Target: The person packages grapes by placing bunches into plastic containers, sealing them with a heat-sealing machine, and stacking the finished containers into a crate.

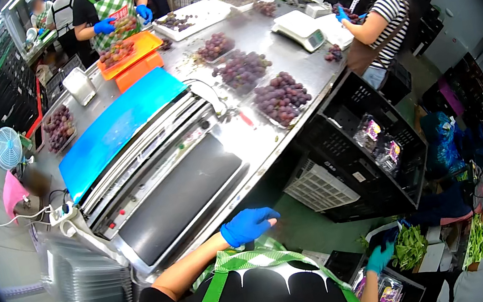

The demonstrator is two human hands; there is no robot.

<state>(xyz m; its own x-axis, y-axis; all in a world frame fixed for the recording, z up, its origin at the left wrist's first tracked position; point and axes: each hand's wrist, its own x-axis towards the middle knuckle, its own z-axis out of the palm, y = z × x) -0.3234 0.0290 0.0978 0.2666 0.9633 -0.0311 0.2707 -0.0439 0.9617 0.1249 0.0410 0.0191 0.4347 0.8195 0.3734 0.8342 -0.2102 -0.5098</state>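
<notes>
My left hand (pixel 249 227), in a blue glove with one bare fingertip, hovers before my apron at the near edge of the steel table (pixel 263 140). Its fingers are bent; I see nothing in it, though the palm is hidden. Lower right, my right hand (pixel 380 257) wears a teal-looking glove, its fingers apart, beside a black crate (pixel 411 282) holding clear labelled packs (pixel 390 293). Nearest my left hand stands a film wrapping machine (pixel 182 192) with a blue cover (pixel 121 131). Past it sit clear trays of grapes (pixel 283 98).
A tall black crate (pixel 365 165) with packs stands right of the table. Stacked clear trays (pixel 85 282) lean at left. An orange scale (pixel 134 59), a white scale (pixel 298 30) and white trays (pixel 196 17) occupy the table. Co-workers (pixel 384 26) handle grapes around it.
</notes>
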